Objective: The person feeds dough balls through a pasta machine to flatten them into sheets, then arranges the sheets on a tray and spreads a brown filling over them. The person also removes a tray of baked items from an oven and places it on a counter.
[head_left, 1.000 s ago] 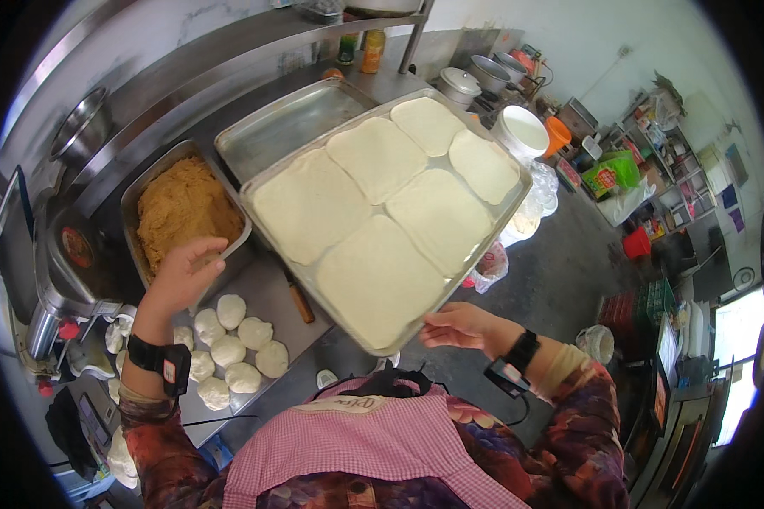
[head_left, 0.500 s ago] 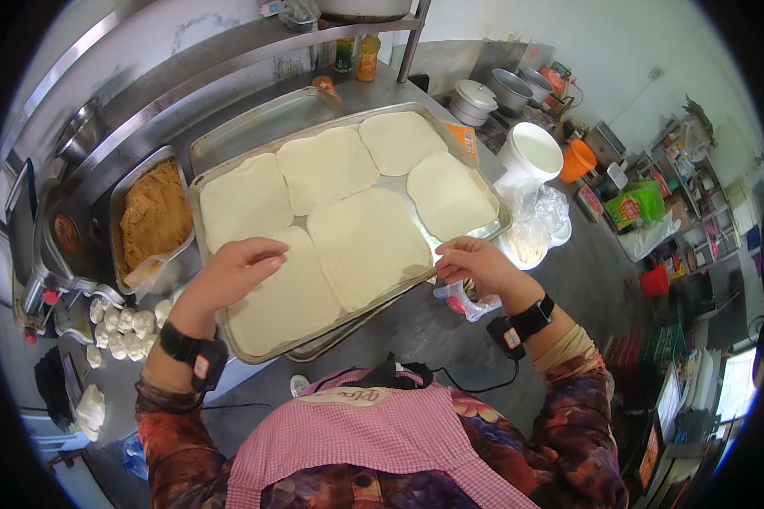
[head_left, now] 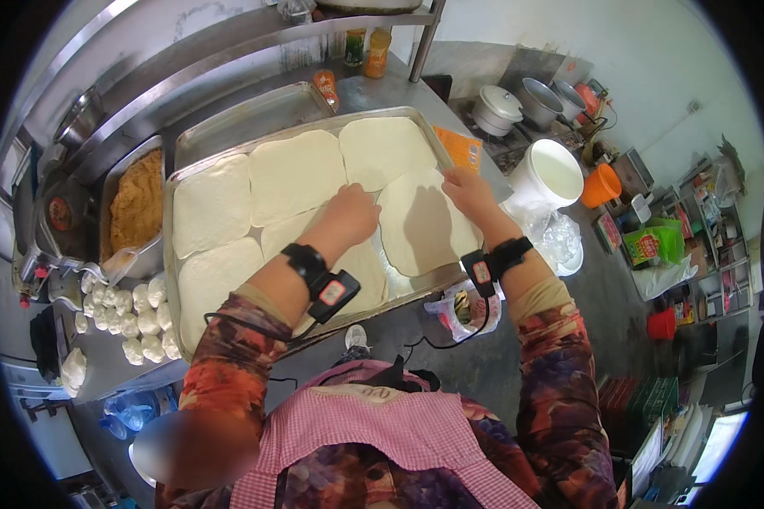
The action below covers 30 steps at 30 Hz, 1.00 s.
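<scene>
A large metal tray point(head_left: 169, 254) lies on the steel counter, filled with several flat, pale dough sheets point(head_left: 212, 204). My left hand point(head_left: 352, 214) reaches in over the near rim, fingers curled down on the edge of the middle dough sheet point(head_left: 293, 174). At the far edge of the right front sheet point(head_left: 424, 229) my right hand point(head_left: 469, 191) has its fingertips pinched on the dough. Both wrists carry black bands with small devices.
Left of the tray are a pan of brown filling point(head_left: 136, 204) and several dough balls point(head_left: 136, 322). An empty metal tray point(head_left: 246, 123) lies behind. A white bucket point(head_left: 552, 174), an orange cup point(head_left: 601, 185), pots point(head_left: 501, 106) and a plastic bag point(head_left: 463, 310) stand to the right.
The tray, held up and tilted a second ago, now lies flat on the counter. Both hands have left its rim and moved onto the dough sheets.
</scene>
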Each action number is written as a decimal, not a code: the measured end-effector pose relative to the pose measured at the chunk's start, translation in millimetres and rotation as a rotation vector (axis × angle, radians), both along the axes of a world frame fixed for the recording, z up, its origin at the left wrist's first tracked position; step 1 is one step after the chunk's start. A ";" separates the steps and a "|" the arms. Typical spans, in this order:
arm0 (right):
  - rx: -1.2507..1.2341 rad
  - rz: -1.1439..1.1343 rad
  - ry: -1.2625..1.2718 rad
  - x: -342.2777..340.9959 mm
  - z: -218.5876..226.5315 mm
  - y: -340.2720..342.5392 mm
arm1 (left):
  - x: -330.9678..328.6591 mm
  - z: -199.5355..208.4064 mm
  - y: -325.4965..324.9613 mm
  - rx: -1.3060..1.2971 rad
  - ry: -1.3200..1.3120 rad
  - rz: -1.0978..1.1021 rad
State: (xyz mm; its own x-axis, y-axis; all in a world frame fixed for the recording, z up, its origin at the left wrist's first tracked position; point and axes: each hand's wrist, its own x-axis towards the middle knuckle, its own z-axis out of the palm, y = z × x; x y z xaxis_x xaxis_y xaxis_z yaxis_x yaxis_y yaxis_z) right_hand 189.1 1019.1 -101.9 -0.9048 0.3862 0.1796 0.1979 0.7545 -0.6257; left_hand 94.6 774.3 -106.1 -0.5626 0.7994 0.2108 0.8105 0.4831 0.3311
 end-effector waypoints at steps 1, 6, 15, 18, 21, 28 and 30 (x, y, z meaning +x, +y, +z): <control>0.122 0.036 0.033 -8.4 -6.9 3.0 | 2.2 -6.5 6.8 0.032 0.055 0.004; 0.367 0.104 -0.145 -41.3 -22.5 15.2 | 1.7 -15.4 38.5 0.114 -0.038 0.139; 0.143 0.364 -0.217 -21.3 19.1 22.9 | -9.0 -1.1 34.3 0.159 -0.340 0.039; -0.271 0.504 -0.200 6.0 43.6 28.8 | 3.3 5.5 17.5 0.232 -0.650 0.075; -0.525 0.545 -0.167 16.8 74.6 38.4 | 9.3 24.5 6.7 0.472 -1.080 0.224; -0.622 0.619 0.216 27.9 134.2 50.9 | 22.6 97.3 7.2 0.759 -0.628 0.151; -0.357 0.600 0.117 45.4 126.8 51.7 | 40.8 99.7 -4.6 0.722 -0.547 0.127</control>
State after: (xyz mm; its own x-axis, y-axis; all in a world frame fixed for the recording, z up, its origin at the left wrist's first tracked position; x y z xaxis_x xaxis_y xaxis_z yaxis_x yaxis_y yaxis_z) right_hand 234.5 1070.8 24.9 -0.9624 -0.1193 0.2442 -0.2716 0.4575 -0.8467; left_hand 135.4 769.7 -6.4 -0.8061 0.5020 0.3135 0.4062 0.0839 0.9099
